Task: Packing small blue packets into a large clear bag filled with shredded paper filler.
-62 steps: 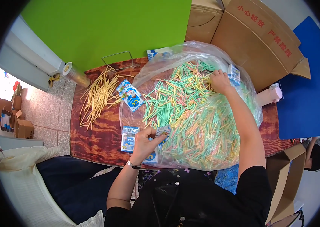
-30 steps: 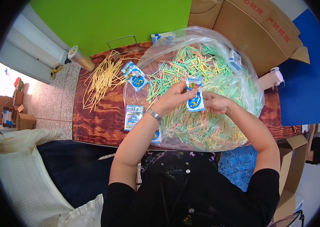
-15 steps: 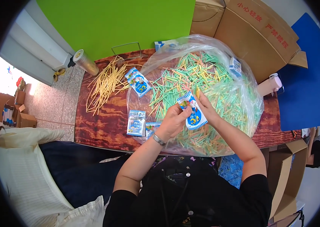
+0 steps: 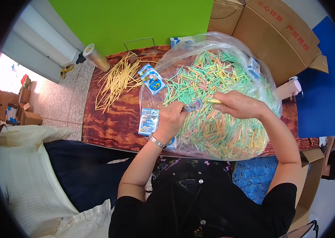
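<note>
My left hand (image 4: 170,121), with a metal watch band on its wrist, grips a small blue-and-white packet (image 4: 193,105), its end turned toward my other hand. Between the fingers of my right hand (image 4: 241,105) is a small bunch of yellowish sticks (image 4: 213,100), pointing left at the packet. I cannot tell whether their tips are inside it. Under both hands lies a large clear plastic bag (image 4: 167,65), spread open and full of short green, yellow and pink sticks (image 4: 219,131). More blue-and-white packets (image 4: 149,122) lie by my left hand, some (image 4: 151,79) farther back.
Long pale yellow sticks (image 4: 120,81) are heaped on the reddish wooden table (image 4: 104,129), with a clear cylinder (image 4: 96,58) and wire stand (image 4: 139,41) behind. Cardboard boxes (image 4: 270,35) and a pink bottle (image 4: 288,89) stand at the right. A person in a cream top (image 4: 32,170) is at left.
My hands have drawn apart. The packet has tilted from face-up to end-on in my left hand, and my right hand has moved right, now with its sticks level. The whole view has shifted slightly.
</note>
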Available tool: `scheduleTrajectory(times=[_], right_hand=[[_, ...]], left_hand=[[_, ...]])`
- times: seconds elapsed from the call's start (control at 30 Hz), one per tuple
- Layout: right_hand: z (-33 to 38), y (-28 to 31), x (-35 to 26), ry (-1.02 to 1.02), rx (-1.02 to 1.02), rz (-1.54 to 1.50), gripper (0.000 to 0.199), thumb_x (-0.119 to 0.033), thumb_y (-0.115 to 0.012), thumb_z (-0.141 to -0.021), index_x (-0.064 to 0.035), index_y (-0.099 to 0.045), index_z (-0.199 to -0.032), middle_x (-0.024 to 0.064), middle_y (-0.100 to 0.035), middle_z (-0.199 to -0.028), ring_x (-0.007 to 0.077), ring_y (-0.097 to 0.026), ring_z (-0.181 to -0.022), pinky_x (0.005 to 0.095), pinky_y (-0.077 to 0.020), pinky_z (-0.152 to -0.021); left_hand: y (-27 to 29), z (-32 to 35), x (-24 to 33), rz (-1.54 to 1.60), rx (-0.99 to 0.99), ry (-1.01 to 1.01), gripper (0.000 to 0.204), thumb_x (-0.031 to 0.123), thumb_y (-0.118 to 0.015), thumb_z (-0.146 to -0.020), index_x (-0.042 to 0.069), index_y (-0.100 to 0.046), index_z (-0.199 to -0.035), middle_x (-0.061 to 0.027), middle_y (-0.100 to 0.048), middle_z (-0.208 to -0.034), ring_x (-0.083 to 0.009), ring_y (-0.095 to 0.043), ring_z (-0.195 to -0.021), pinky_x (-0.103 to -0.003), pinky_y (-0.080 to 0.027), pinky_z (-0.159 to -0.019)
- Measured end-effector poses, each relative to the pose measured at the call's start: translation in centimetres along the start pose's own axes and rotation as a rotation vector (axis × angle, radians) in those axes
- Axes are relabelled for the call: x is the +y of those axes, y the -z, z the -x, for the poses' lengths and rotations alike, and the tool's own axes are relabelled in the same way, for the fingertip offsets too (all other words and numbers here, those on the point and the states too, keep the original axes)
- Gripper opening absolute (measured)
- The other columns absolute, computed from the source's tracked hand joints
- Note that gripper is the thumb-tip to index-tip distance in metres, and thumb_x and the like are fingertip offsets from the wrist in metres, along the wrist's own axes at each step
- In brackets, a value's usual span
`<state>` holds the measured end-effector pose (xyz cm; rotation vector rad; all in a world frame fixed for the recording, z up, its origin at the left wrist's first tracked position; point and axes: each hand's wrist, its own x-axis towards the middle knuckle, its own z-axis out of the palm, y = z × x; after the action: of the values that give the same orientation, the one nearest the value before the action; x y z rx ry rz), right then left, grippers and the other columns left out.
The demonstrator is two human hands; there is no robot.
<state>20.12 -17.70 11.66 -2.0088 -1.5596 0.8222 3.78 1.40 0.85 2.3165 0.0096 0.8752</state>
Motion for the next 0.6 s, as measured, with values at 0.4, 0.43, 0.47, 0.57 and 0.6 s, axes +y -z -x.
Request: scheduleTrajectory(times=[0.4, 0.43, 0.47, 0.57, 0.6], right_hand=[[-3.9, 0.1, -4.6, -0.086, -0.236, 0.627, 0.019, -0.017, -0.06, -0.088, 0.0013, -0.059, -0.09, 0.0195, -0.065, -0.074, 0.04, -0.064, -0.077, 0.0481, -0.0496, -0.065], [-3.9, 0.2, -5.0, -0.032, -0.197, 0.603, 0.022, -0.018, -0.064, -0.086, 0.0014, -0.057, -0.094, 0.0197, -0.064, -0.075, 0.0398, -0.064, -0.076, 0.048, -0.0493, -0.065], [-4.0, 0.3, -5.3, 0.021, -0.159, 0.581, 0.028, -0.019, -0.068, -0.084, 0.0015, -0.055, -0.099, 0.0199, -0.064, -0.076, 0.0395, -0.064, -0.075, 0.0479, -0.0491, -0.066], [-3.2, 0.7, -3.4, 0.223, 0.076, 0.397, 0.035, -0.02, -0.071, -0.082, 0.0018, -0.056, -0.106, 0.0161, -0.064, -0.079, 0.0338, -0.064, -0.074, 0.0428, -0.0506, -0.065], [-3.1, 0.9, -2.8, 0.223, 0.072, 0.399, 0.035, -0.02, -0.071, -0.082, 0.0018, -0.056, -0.106, 0.0161, -0.064, -0.079, 0.0338, -0.064, -0.074, 0.0428, -0.0506, -0.065]], left_hand=[[0.8, 0.1, 0.8, -0.189, -0.132, -0.175, 0.029, -0.001, -0.069, -0.071, 0.001, -0.06, -0.099, -0.0119, -0.062, -0.076, -0.0299, -0.063, -0.07, -0.039, -0.051, -0.06], [0.8, 0.1, 0.6, -0.189, -0.131, -0.172, 0.029, -0.001, -0.069, -0.071, 0.001, -0.06, -0.099, -0.0119, -0.062, -0.076, -0.0299, -0.063, -0.07, -0.039, -0.051, -0.06], [0.7, 0.2, 0.4, -0.154, -0.108, -0.164, 0.03, 0.0, -0.071, -0.071, 0.001, -0.06, -0.099, -0.0118, -0.062, -0.075, -0.0296, -0.063, -0.069, -0.039, -0.051, -0.059], [0.5, 0.3, -0.6, -0.057, -0.053, -0.155, 0.031, 0.003, -0.075, -0.071, 0.001, -0.061, -0.098, -0.0116, -0.062, -0.074, -0.0285, -0.062, -0.065, -0.037, -0.049, -0.056], [0.5, 0.4, -0.8, 0.004, -0.026, -0.158, 0.03, 0.005, -0.077, -0.071, 0.001, -0.061, -0.096, -0.0114, -0.061, -0.074, -0.0279, -0.061, -0.063, -0.036, -0.048, -0.054]])
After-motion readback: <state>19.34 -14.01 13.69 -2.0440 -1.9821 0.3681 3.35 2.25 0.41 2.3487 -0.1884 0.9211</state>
